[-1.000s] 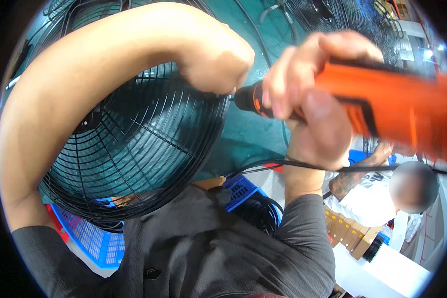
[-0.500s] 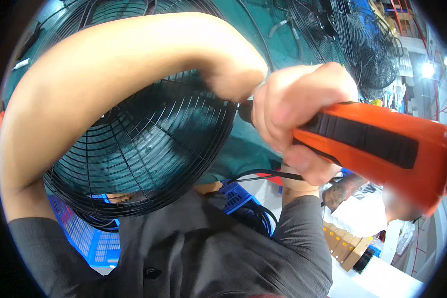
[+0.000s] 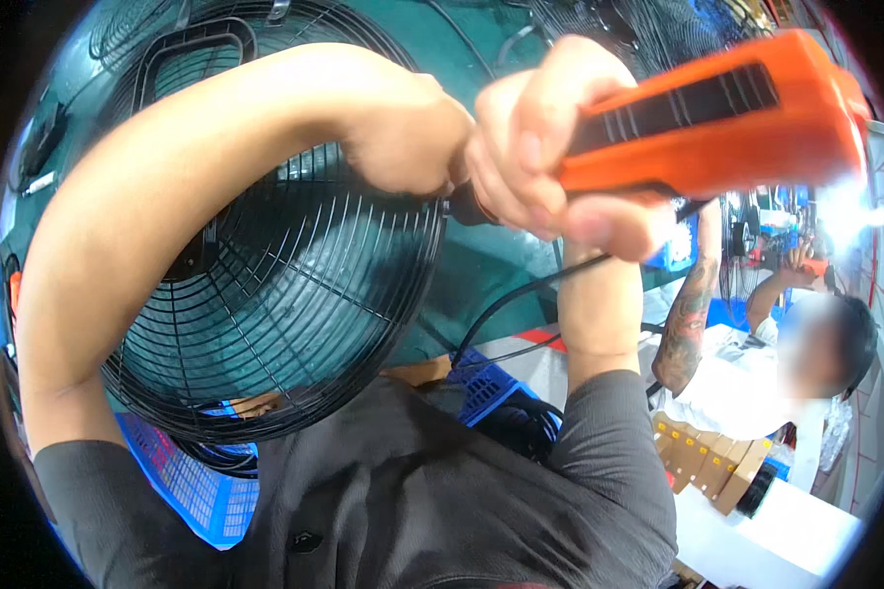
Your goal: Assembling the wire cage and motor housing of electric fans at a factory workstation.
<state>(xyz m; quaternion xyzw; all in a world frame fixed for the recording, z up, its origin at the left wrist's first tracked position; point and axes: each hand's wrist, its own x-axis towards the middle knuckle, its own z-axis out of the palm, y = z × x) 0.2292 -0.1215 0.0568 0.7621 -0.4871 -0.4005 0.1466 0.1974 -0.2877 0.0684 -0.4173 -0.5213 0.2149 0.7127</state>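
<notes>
A round black wire fan guard (image 3: 295, 294) stands tilted in front of me above the green tabletop. My left arm reaches across it. My left hand (image 3: 413, 137) is closed at the guard's right rim; what its fingers pinch is hidden. My right hand (image 3: 550, 137) is wrapped round a corded orange power screwdriver (image 3: 727, 118) with black grip panels. The tool lies sideways, its dark nose (image 3: 469, 204) pointing left at the rim, right beside my left fingers. The contact at its tip cannot be made out.
Blue plastic baskets (image 3: 192, 481) with black cables sit below the guard. A black cord (image 3: 506, 309) loops under my right hand. More fan guards (image 3: 658, 39) lie at the back. On the right, a co-worker (image 3: 727, 383) in white is near a row of cardboard boxes (image 3: 707, 461).
The screwdriver's rear end has swung upward, and both hands have shifted left in the picture. The view has turned, bringing the co-worker more into sight.
</notes>
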